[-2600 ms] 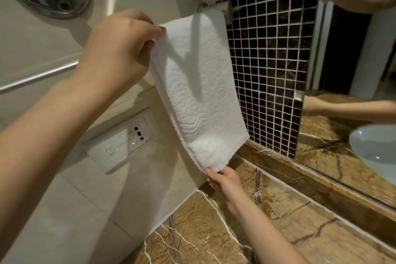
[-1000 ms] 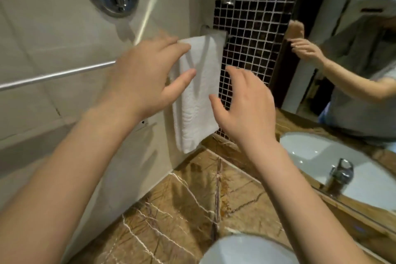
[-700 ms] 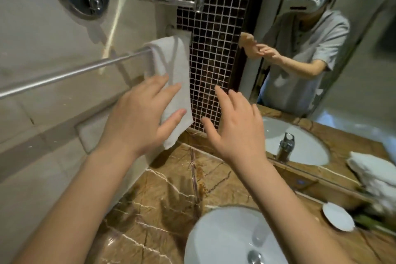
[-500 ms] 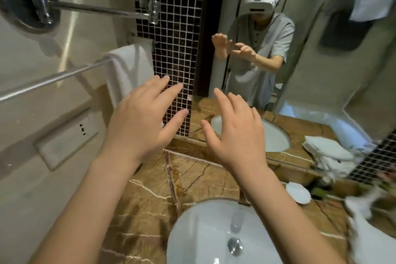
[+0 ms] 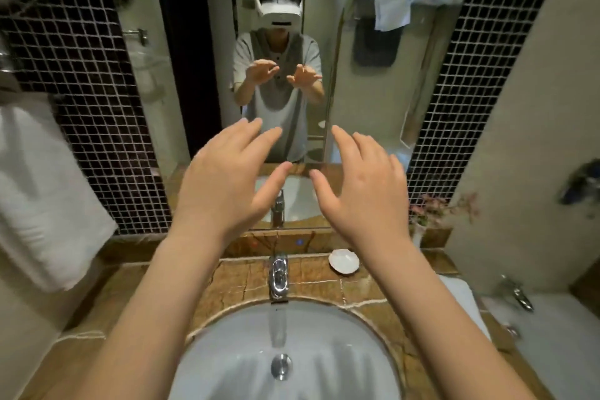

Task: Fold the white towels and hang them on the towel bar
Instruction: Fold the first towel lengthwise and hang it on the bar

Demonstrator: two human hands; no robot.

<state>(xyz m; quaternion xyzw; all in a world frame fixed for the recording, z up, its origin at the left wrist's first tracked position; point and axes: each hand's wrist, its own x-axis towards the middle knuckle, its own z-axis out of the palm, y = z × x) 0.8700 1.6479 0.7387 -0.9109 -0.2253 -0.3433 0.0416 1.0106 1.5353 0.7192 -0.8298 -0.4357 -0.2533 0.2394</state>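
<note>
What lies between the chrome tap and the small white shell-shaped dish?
Only bare brown marble counter, between chrome tap and white shell-shaped dish, head view.

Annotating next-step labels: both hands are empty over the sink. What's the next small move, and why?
Probably reach the right hand toward the white cloth at the counter's right end, seemingly another towel, though blurred. That hand and the left hand are open and empty; one folded towel hangs at left.
</note>
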